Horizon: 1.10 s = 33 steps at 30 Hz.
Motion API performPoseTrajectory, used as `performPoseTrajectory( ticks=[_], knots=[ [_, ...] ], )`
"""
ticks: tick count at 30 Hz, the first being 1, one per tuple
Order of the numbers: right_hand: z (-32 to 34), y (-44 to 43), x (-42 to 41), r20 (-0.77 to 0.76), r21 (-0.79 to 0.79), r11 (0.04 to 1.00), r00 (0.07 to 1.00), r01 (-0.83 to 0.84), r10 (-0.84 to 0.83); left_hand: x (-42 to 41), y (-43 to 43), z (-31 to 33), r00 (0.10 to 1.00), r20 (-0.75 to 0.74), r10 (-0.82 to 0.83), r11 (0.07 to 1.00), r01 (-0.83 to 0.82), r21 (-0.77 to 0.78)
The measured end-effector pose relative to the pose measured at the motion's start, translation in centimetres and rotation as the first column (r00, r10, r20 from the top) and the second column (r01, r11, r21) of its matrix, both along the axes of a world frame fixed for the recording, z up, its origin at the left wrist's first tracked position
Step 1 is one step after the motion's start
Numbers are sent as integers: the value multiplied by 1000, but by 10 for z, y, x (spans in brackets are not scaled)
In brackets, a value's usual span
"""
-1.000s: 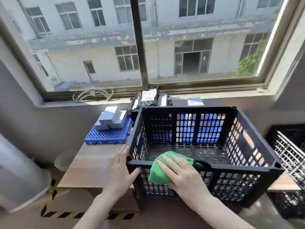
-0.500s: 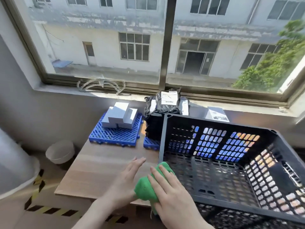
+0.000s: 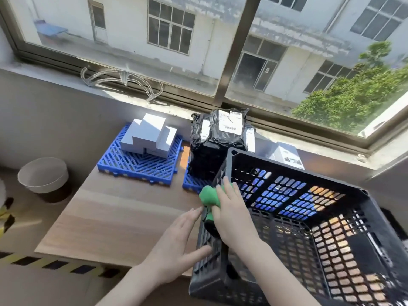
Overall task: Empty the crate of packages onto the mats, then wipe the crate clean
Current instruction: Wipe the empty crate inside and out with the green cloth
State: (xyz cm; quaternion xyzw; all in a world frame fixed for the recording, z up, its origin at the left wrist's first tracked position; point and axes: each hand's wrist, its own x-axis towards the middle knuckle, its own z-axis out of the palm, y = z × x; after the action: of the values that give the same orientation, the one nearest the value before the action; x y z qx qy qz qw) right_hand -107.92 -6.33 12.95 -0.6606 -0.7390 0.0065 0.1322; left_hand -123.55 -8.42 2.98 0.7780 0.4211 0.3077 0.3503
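The black slatted crate (image 3: 344, 235) stands on the wooden table (image 3: 123, 219) with nothing inside it. My right hand (image 3: 234, 215) presses a green cloth (image 3: 208, 198) onto the crate's left rim, fingers draped over the cloth. My left hand (image 3: 176, 241) lies flat against the outside of the crate's left wall, fingers straight. White boxes (image 3: 150, 135) sit stacked on the left blue mat (image 3: 132, 164). A pile of black bagged packages (image 3: 220, 138) with white labels stands on a second blue mat (image 3: 192, 184), just beyond the crate's far left corner.
A white package (image 3: 284, 155) lies behind the crate by the window sill. On the floor to the left stands a white bin (image 3: 43, 175). Yellow-black tape (image 3: 55, 265) marks the floor by the table's near edge. A window wall runs along the far side.
The view has swung left and down. My right hand with the cloth has gone from the crate's near rim round to its left rim. My left hand now rests on the left wall.
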Motion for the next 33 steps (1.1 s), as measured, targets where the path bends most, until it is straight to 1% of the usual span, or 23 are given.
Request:
performPoseTrajectory(
  ticks=[1, 3, 4, 6, 8, 11, 13, 18, 22, 28, 33],
  knots=[
    [4, 14, 1, 22, -53, 999, 1000, 7, -6, 2, 0, 2, 1000, -6, 3, 1000, -3, -1],
    [9, 43, 6, 1, -209, 977, 999, 50, -51, 5, -2, 10, 1000, 13, -14, 1000, 14, 2],
    [9, 57, 9, -24, -244, 967, 997, 68, -76, 5, -3, 11, 1000, 13, -12, 1000, 12, 0],
    [10, 74, 12, -73, -242, 966, 991, 96, -116, 5, -3, 18, 999, 40, -5, 1000, 6, -23],
    [11, 82, 12, -96, -251, 964, 988, 90, -117, 5, -1, 24, 998, 56, 9, 1000, -7, -20],
    [8, 74, 15, -246, -253, 963, 956, 95, -159, 4, 2, 29, 997, 72, 23, 1000, -22, -11],
    [6, 55, 19, -289, -260, 964, 948, 55, -132, 3, 3, 29, 996, 84, 41, 999, -41, 0],
    [0, -15, 19, -360, -257, 960, 933, -113, 13, -1, 5, 35, 986, 151, 74, 997, -76, 9],
    [-6, -43, 16, -391, -255, 957, 920, -136, 27, -2, 7, 39, 979, 179, 97, 995, -101, 16],
    [-8, -11, 18, -470, -239, 964, 883, -113, -13, 0, 0, 45, 974, 171, 147, 989, -148, -5],
    [-8, 47, 33, -462, -217, 971, 887, -103, -9, 5, -10, 54, 972, 129, 198, 980, -196, -26]
  ],
)
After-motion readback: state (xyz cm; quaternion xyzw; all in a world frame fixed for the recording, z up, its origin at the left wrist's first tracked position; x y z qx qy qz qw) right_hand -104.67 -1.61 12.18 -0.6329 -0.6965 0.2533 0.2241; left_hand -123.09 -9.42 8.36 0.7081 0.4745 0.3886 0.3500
